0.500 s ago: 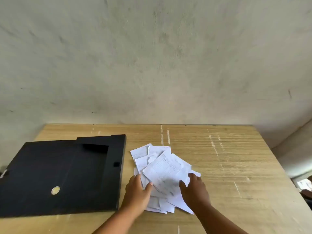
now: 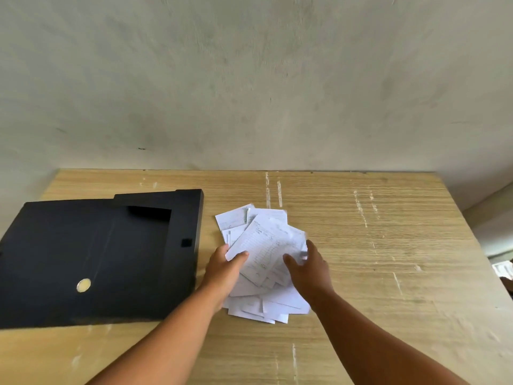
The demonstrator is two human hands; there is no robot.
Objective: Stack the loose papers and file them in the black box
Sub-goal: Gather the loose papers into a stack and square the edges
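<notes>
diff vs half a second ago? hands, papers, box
Both hands closed in on the papers: the left hand slid up the pile's left edge, thumb now over the top sheet; the right hand shifted out to the right edge, fingers curled. The sheets bunched slightly. The black box stayed put on the table.

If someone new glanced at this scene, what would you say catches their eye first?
Most striking is the messy fan of white papers in the middle of the wooden table, with the left hand and the right hand gathering them from either side. Next is the big black box lying flat at the table's left, beside the papers, with a round metal button on its flap.
</notes>
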